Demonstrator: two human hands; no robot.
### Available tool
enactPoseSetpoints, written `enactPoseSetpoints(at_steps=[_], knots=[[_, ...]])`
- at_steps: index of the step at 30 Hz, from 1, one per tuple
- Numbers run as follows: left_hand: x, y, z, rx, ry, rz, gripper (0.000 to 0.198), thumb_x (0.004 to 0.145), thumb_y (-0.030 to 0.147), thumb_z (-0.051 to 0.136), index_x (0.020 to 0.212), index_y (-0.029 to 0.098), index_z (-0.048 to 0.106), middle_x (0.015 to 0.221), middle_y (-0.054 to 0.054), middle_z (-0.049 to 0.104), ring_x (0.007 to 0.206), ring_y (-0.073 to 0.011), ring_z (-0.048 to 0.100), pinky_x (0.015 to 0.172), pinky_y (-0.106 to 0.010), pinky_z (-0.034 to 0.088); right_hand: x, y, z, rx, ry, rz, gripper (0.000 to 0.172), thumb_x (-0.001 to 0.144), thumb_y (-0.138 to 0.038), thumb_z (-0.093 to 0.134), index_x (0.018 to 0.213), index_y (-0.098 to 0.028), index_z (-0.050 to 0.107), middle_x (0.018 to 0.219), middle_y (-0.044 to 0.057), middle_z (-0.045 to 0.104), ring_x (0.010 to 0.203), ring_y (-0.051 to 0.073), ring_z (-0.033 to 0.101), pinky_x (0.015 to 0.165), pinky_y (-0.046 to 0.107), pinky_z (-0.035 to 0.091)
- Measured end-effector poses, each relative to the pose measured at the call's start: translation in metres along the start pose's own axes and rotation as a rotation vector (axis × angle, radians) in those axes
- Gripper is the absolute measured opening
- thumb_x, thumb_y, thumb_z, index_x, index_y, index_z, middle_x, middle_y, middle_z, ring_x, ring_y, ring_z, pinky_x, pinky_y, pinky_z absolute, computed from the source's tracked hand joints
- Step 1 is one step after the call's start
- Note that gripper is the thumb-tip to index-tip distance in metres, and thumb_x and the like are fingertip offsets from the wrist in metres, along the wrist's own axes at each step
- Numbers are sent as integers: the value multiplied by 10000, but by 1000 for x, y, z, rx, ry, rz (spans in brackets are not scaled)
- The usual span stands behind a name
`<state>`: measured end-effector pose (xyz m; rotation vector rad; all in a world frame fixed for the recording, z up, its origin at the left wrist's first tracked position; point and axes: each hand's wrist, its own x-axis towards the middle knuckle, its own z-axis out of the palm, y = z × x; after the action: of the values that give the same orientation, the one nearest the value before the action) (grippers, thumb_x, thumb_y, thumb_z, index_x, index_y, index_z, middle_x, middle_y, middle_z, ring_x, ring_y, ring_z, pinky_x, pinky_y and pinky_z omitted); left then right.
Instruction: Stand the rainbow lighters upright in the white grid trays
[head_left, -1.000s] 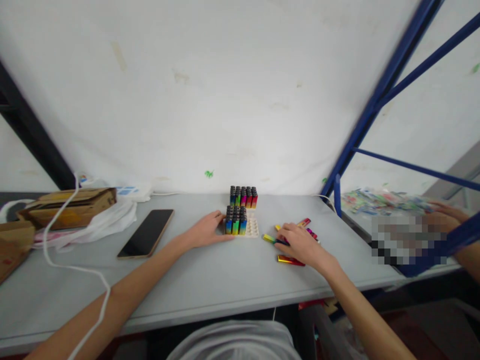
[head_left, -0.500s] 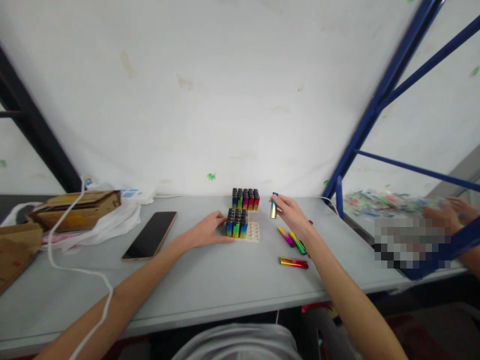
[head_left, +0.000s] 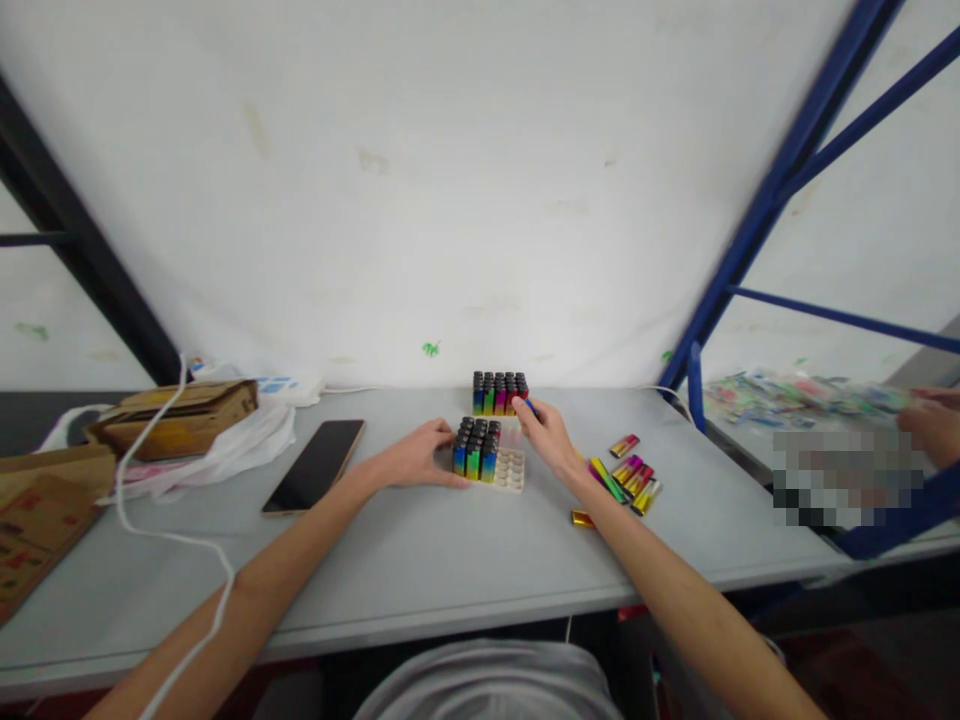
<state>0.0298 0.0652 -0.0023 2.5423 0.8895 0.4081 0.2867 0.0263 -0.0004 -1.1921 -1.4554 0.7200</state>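
My left hand [head_left: 420, 455] steadies the left side of a white tray [head_left: 511, 472], thumb at its front corner and fingers behind. Upright black-topped lighters [head_left: 474, 450] in blue, green and yellow fill the tray's left part; round holes show at its right. My right hand [head_left: 549, 437] pinches a lighter [head_left: 531, 406] with a blue end over the tray's back right, most of it hidden by the fingers. Behind stands a block of upright multicoloured lighters [head_left: 495, 395]. Several loose shiny lighters [head_left: 634, 475] lie to the right, partly behind my right forearm.
A dark phone [head_left: 315, 468] lies left on the grey table [head_left: 450, 570]. Farther left are cardboard boxes [head_left: 180, 415], a white plastic bag [head_left: 262, 435] and a white cable [head_left: 176, 540]. Blue rack bars [head_left: 757, 230] rise at right, beyond which another person's hand [head_left: 934, 425] shows.
My right hand has carried the lighter leftward, over the tray's back right side. My left hand keeps its place at the tray. The view has shifted slightly.
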Motion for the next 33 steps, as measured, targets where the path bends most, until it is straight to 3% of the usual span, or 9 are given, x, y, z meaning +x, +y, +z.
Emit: enactPoseSetpoints(at_steps=[4,10,15,19,21,25,33], knots=[[0,0,1,16,14,4,650,702,749,722,1017,181,719,1047,-79,598,1005,-284,567,920,-366,474,-1,6,1,-150,77,-17,440,879,-531,492,582,-218,401,546,-46,361,562,123,353,548,274,252],[0,2,0,35,23,-7,652,690,739,735,1008,170,714,1046,-80,607,998,-285,581,913,-361,474,-5,2,0,-260,116,-132,376,897,-473,461,631,-207,452,596,-35,409,618,140,397,588,274,271],[-1,5,-1,18,7,-18,635,704,714,740,1044,178,719,1063,-84,599,1004,-284,566,906,-369,469,-8,-7,-9,-307,-18,-160,405,992,-556,406,794,-216,505,656,-26,515,634,157,466,620,277,353],[-1,7,-2,4,-1,-21,617,707,706,736,1047,192,727,1067,-78,598,1001,-281,560,904,-369,468,-7,-7,-17,-404,-122,-307,418,1021,-546,380,840,-210,549,826,38,610,762,180,546,709,293,425],[-1,7,-2,2,-2,-27,625,699,714,734,1036,189,728,1063,-77,595,1000,-284,561,903,-369,470,-6,-6,-20,-490,-166,-347,444,1018,-547,403,776,-207,556,791,36,603,732,175,526,698,295,412],[-1,7,-2,1,-6,-32,631,699,719,729,1038,186,724,1057,-75,588,1009,-289,564,915,-376,469,-7,-4,-24,-520,-241,-289,456,1020,-528,421,728,-209,566,599,-19,546,555,145,439,593,285,327],[-1,4,1,1,29,-30,664,680,733,738,1041,177,711,1054,-80,596,980,-286,577,882,-373,481,-5,12,-20,-525,-331,-360,371,985,-490,537,756,-211,624,661,19,616,593,162,483,606,277,328]])
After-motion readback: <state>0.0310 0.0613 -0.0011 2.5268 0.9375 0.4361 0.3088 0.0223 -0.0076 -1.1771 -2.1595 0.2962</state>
